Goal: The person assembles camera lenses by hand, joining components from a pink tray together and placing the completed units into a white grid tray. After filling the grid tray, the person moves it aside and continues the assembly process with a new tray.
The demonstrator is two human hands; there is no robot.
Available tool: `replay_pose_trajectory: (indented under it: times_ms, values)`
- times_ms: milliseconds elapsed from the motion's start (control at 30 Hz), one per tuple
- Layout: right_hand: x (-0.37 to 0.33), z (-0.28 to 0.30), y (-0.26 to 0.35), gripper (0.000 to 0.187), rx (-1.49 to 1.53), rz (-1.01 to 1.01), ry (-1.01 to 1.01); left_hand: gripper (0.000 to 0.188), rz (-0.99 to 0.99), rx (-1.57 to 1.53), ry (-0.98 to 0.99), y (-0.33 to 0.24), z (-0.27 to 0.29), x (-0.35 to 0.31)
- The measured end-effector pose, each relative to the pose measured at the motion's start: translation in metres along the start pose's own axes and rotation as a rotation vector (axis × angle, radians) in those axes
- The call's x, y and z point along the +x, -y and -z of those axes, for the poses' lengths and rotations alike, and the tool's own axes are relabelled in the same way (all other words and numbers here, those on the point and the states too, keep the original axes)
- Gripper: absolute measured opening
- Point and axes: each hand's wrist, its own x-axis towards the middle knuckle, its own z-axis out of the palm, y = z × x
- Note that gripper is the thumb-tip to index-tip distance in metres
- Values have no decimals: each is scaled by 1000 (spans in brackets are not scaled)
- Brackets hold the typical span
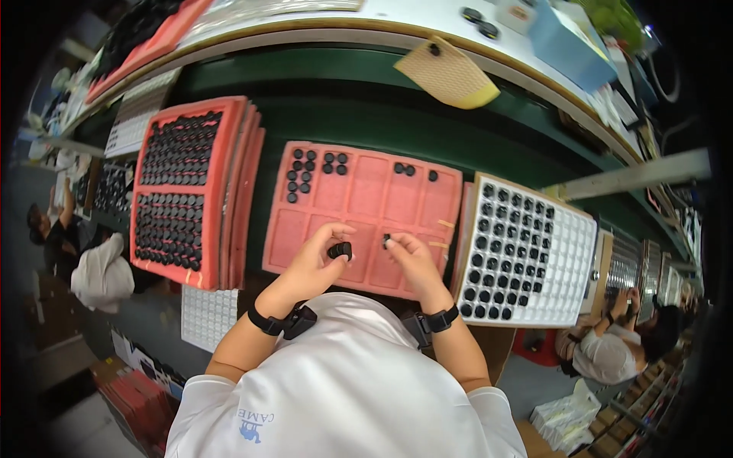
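Before me lies a pink compartment tray (368, 191) with small black round pieces (299, 175) grouped in some of its far compartments. Several more black round pieces (340, 250) lie in a short row in my left hand (309, 267), which is curled around them over the tray's near side. My right hand (416, 263) pinches a single black piece (387, 239) at its fingertips, above a near compartment. The underside of that piece is hidden. At the right stands a white gridded tray (569, 248), its left columns filled with similar black pieces.
A stack of pink trays (238, 191), the top one full of black pieces, rises at the left. Beyond the tray runs a white shelf (366, 27) with a blue bin (569, 49); a yellow sheet (450, 72) hangs from its edge. Other people sit at far left and right.
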Motion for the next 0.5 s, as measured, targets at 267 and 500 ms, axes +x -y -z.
replay_pose_trajectory:
  times_ms: [267,500]
  values:
    - [93,4,-59,14,-424,123,-35,25,11,190,-210,6,64,-36]
    - [187,-40,-55,20,-861,332,-119,18,121,31,-288,0,113,-60]
